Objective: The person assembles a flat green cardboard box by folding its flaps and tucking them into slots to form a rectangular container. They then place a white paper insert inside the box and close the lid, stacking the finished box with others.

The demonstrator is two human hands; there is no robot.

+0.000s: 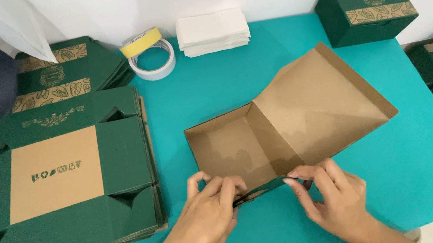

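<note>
Half-folded cardboard box (263, 132), brown inside and dark green outside, sits near the middle of the teal counter (415, 167), its wide lid flap lying open and tilted away to the right. Both hands work its near wall. The left hand (211, 207) has its fingers (226, 188) pinched together on the left part of that green front edge, and the right hand (331, 193) has its fingers (298, 183) clamped on the same edge just to the right. Left of the box lies a stack of flat box blanks (61, 183), green with a brown centre panel, and beyond that stack a second pile of flat blanks (65, 69). Behind the box, by the wall, lie a white tape roll (154, 62) with a yellow tape roll (141, 40) leaning on it, and beside them a stack of white paper (213, 30). A finished green box (367, 10) stands behind the open box to its right.
</note>
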